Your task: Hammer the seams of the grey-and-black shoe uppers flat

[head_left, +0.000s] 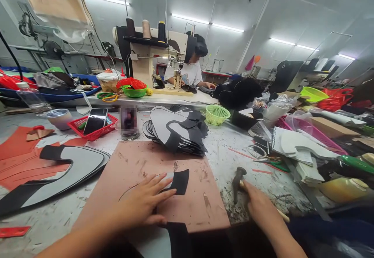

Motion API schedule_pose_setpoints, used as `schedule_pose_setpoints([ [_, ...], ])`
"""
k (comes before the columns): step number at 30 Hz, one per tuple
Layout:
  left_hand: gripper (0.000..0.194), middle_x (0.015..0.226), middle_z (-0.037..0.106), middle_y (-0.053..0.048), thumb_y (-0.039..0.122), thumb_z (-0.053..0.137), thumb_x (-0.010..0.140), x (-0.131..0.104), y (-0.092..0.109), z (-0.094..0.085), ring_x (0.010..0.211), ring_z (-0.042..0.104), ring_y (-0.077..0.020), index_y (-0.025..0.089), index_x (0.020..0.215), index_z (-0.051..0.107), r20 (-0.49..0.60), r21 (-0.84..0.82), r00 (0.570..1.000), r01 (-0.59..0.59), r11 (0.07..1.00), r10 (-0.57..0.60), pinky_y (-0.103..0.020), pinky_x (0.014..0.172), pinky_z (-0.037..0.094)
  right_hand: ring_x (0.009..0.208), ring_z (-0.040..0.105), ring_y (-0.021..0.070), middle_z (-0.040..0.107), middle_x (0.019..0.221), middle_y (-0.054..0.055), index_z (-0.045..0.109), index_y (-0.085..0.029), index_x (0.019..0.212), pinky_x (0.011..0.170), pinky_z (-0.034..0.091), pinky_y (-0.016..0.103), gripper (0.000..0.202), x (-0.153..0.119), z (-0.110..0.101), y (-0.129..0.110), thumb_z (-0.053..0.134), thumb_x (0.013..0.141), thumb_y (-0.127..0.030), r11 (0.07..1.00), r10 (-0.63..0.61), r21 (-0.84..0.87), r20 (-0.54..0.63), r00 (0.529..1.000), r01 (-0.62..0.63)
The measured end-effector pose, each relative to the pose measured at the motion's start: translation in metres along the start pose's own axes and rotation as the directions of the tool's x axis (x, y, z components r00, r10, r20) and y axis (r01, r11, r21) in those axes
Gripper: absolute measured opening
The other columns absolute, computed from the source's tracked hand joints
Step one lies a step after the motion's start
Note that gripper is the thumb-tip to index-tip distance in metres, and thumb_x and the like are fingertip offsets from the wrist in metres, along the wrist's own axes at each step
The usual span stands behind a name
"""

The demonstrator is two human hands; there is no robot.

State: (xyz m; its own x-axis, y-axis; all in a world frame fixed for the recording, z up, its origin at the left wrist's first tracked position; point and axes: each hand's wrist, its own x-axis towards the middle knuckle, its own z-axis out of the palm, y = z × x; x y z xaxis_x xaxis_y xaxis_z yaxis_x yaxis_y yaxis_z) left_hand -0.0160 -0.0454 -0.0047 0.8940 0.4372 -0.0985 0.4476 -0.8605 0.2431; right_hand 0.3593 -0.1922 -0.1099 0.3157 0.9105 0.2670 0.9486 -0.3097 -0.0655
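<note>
My left hand [149,195] lies flat, fingers spread, on a curved grey-and-black cut piece [181,182], which looks like a shoe upper. Much of that piece is hidden under the hand and forearm. Beneath it is a pinkish board [201,203] with scuffs. At the board's right, my right hand [258,201] is closed around the handle of a hammer [238,182], whose metal head is near the tabletop. Beyond the board's far edge sits a stack of similar pieces [178,129]. More grey-and-black pieces [67,176] lie at the left.
A sewing machine [143,55] stands behind the table, with a person [187,69] at work there. Around the tabletop are a red basket [93,127] with a phone, a green basket [217,114], a metal cup [59,118], scissors [273,164] and a yellowish bottle [344,188].
</note>
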Motion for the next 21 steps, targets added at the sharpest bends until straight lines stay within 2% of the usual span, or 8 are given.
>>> schedule_pose_setpoints([
  [2,0.070,0.146,0.030,-0.011,0.062,0.051,0.078,0.002,0.008,0.013,0.134,0.026,-0.0336,0.028,0.137,0.038,0.069,-0.004,0.998,0.015,1.000,-0.015,-0.052,0.108,0.022,0.100,0.060,0.0220,0.065,0.108,0.010,0.056,-0.014,0.115,0.090,0.044,0.036,0.051,0.010,-0.014,-0.012,0.035,0.070,-0.002,1.000,0.007,0.001,0.036,0.999,-0.007],
  [4,0.072,0.146,0.029,-0.013,0.066,0.040,0.081,0.003,0.012,0.026,0.134,0.024,-0.0339,0.024,0.139,0.035,0.036,0.014,0.993,0.109,0.994,-0.110,-0.054,0.108,0.020,0.094,0.061,0.0228,0.066,0.102,0.011,0.058,-0.015,0.110,0.081,0.046,0.034,0.043,0.018,-0.034,-0.022,0.038,0.072,-0.007,0.999,0.051,-0.013,0.094,0.994,-0.050],
  [8,0.058,0.142,0.037,-0.015,0.056,0.042,0.085,0.005,0.021,0.040,0.132,0.029,-0.0349,0.021,0.131,0.047,-0.225,0.047,0.953,0.217,0.975,-0.202,-0.055,0.105,0.026,0.075,0.062,0.0228,0.068,0.081,0.005,0.059,-0.023,0.093,0.059,0.038,0.028,0.019,0.023,-0.082,-0.052,0.047,0.078,-0.026,0.980,0.200,-0.031,0.114,0.973,-0.198],
  [10,0.039,0.132,0.050,-0.013,0.041,0.044,0.088,0.010,0.031,0.038,0.122,0.044,-0.0317,0.021,0.118,0.058,-0.291,0.014,0.939,0.196,0.981,-0.184,-0.050,0.099,0.038,0.064,0.060,0.0201,0.066,0.067,0.000,0.059,-0.026,0.087,0.053,0.030,0.025,0.013,0.025,-0.104,-0.074,0.050,0.078,-0.030,0.981,0.191,0.000,0.148,0.970,-0.193],
  [13,0.018,0.099,0.064,-0.007,0.025,0.047,0.084,0.022,0.050,0.030,0.090,0.061,-0.0224,0.020,0.091,0.063,-0.170,-0.085,0.970,0.161,0.983,-0.173,-0.035,0.078,0.051,0.060,0.060,0.0169,0.066,0.066,-0.002,0.061,-0.026,0.084,0.051,0.024,0.024,0.011,0.028,-0.122,-0.112,0.053,0.076,-0.026,0.995,-0.043,0.098,0.315,0.948,0.012],
  [16,0.010,0.088,0.063,-0.005,0.018,0.055,0.078,0.032,0.065,0.027,0.086,0.060,-0.0216,0.019,0.085,0.061,-0.055,-0.148,0.974,0.209,0.967,-0.219,-0.032,0.071,0.051,0.058,0.059,0.0164,0.066,0.063,-0.001,0.062,-0.024,0.082,0.050,0.022,0.025,0.009,0.028,-0.124,-0.140,0.055,0.076,-0.025,0.951,-0.306,0.158,0.379,0.873,0.265],
  [18,0.015,0.089,0.063,-0.004,0.013,0.055,0.075,0.034,0.068,0.029,0.089,0.059,-0.0210,0.020,0.087,0.060,-0.057,-0.216,0.973,0.207,0.954,-0.224,-0.031,0.073,0.050,0.060,0.060,0.0165,0.066,0.063,0.001,0.062,-0.022,0.081,0.050,0.023,0.025,0.008,0.028,-0.122,-0.148,0.056,0.077,-0.024,0.909,-0.418,0.178,0.379,0.826,0.378],
  [21,0.019,0.085,0.065,-0.002,0.010,0.049,0.077,0.033,0.065,0.035,0.084,0.059,-0.0182,0.021,0.088,0.061,-0.131,-0.324,0.976,0.123,0.938,-0.173,-0.030,0.075,0.050,0.063,0.060,0.0159,0.067,0.066,0.002,0.062,-0.020,0.082,0.052,0.026,0.025,0.009,0.030,-0.120,-0.151,0.055,0.076,-0.019,0.868,-0.497,0.227,0.393,0.774,0.442],
])
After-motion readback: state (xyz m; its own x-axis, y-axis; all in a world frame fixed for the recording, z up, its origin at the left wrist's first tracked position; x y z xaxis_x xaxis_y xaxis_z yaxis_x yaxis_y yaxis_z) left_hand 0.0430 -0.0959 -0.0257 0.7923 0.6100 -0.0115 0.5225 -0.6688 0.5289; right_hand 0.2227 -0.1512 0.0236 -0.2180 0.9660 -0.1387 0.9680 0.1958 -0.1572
